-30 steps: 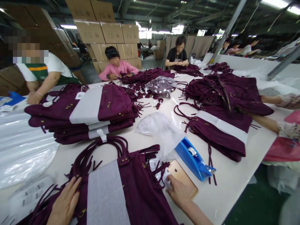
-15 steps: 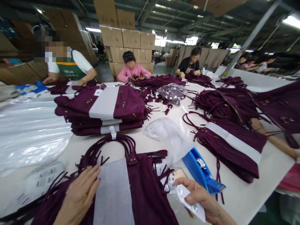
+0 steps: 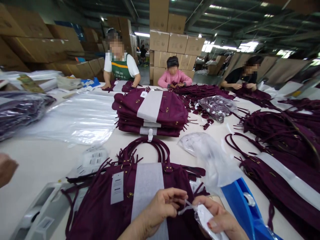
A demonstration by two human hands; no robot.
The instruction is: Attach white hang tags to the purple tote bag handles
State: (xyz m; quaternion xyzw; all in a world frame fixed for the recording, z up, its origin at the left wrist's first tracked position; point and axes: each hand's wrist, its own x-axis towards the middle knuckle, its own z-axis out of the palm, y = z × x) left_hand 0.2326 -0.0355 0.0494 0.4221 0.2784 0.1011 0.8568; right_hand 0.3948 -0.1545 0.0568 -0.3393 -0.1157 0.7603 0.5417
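I am sitting at a long white table [image 3: 37,163] in a big hall. Behind it, brown cardboard boxes [image 3: 175,43] are stacked high. The ceiling [image 3: 225,16] is dark, with strip lights [image 3: 141,34], and daylight enters at the far openings [image 3: 246,46].

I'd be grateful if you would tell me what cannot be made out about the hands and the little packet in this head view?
- Small clear packet: contents unreadable; crinkled plastic and the right hand cover it.
- Left hand: fingertips pinch the packet's edge; the exact grip is too small to tell.
- White tag on the purple bag: print too small.
- Blue tape dispenser: cut off by the bottom edge.
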